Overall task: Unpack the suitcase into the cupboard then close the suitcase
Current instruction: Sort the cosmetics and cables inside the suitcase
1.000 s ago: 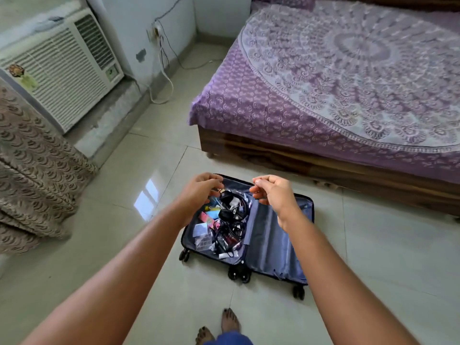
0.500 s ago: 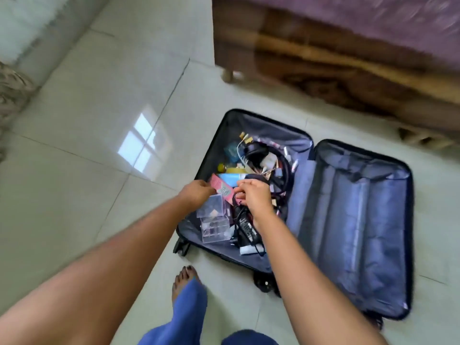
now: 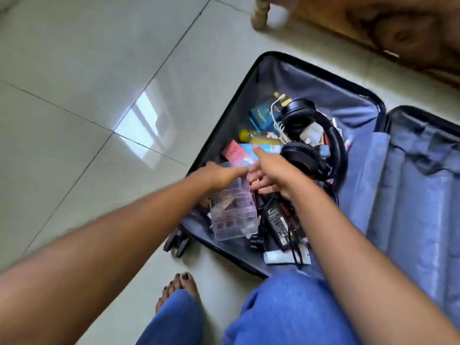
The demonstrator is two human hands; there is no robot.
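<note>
Pale floor tiles (image 3: pixel 74 100) hold your suitcase (image 3: pixel 308 78), lying open, long axis running toward the bed frame (image 3: pixel 398 33). Your left hand (image 3: pixel 219 174) grips the clear organizer (image 3: pixel 232 212); your right hand (image 3: pixel 271 175) spreads its fingers beside a pink "POND'S" box (image 3: pixel 235 154).

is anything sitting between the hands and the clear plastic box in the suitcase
Nothing visible does. The left hand and right hand are both already at the top of the clear plastic box, which lies uncovered in the open suitcase.

I note the open dark hard-shell suitcase's (image 3: pixel 251 78) left half crowded with black over-ear headphones (image 3: pixel 308 145), tangled black cables (image 3: pixel 293 235) and a clear plastic organiser box (image 3: pixel 234 215), while its grey-lined right half (image 3: pixel 410 195) offers unobstructed passage.
</note>
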